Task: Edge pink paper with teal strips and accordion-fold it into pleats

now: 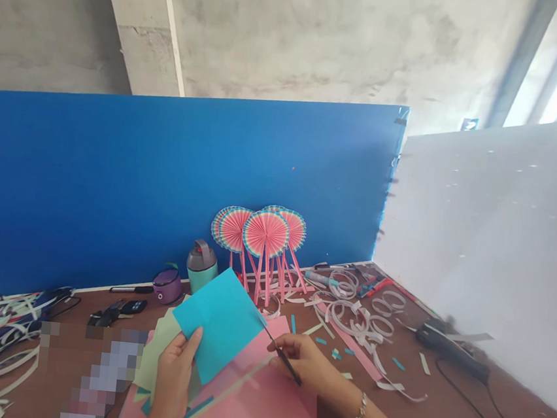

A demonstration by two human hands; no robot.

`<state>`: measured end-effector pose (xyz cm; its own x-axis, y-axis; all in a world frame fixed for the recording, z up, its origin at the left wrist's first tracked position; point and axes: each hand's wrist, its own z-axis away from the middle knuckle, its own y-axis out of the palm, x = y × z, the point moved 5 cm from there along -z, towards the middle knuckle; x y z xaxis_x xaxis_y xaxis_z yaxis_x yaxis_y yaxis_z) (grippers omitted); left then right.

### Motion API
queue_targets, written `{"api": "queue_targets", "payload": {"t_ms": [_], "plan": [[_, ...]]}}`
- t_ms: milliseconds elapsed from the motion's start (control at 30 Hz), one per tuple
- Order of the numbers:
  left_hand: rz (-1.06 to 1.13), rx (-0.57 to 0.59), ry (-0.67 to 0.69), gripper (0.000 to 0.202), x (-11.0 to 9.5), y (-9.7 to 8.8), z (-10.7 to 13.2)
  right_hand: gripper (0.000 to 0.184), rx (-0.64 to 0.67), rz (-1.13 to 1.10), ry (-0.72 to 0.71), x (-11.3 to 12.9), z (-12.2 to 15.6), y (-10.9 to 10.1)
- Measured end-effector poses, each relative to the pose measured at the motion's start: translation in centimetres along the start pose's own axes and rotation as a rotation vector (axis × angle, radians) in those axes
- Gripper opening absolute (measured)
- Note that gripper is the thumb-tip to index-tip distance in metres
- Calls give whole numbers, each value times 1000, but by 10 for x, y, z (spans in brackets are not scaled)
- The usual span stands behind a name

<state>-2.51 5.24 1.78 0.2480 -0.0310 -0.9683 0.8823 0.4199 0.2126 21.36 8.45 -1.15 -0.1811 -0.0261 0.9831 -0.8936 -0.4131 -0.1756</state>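
Observation:
My left hand (177,363) pinches a bright blue sheet of paper (220,325) by its lower left edge, thumb on top. The sheet is tilted up above the pink paper. In my right hand (306,363) is a pair of scissors (284,361) with dark handles, partly hidden by the fingers. Their blades meet the right corner of the blue sheet. Beneath both hands lies large pink paper (259,411), with pale green sheets (149,354) at its left and narrow blue and cream strips on it.
Pink pleated paper fans (266,234) on sticks lean against the blue partition (162,185). Left of them stand a teal bottle (202,271) and a purple cup (167,287). White paper coils (347,317) and scraps lie to the right, near a black corded tool (452,350). Keys (113,311) lie left.

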Motion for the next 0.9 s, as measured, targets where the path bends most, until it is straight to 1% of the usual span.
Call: {"api": "queue_targets", "payload": {"t_ms": [167,333,467,533,633,767,900], "plan": [[-9,-11,-22,39,-5,2,4,41,-3,3,-1,4,2,-1],[-46,-11,-7,39,-4,1,3,39,1,24,-22,5,2,-2],[-48,8,8,39,-3,1,1,38,-1,10,-13,6,2,-2],[-48,-1,7,39,-3,1,1,36,-6,15,-14,7,2,-2],[-24,-17,-1,43,-5,2,3,32,-13,35,-20,9,3,-2],[-41,-5,12,54,-6,4,5,30,-20,53,-22,11,4,-4],[-29,-1,26,49,-6,4,5,30,-30,75,-15,11,4,-5]]}}
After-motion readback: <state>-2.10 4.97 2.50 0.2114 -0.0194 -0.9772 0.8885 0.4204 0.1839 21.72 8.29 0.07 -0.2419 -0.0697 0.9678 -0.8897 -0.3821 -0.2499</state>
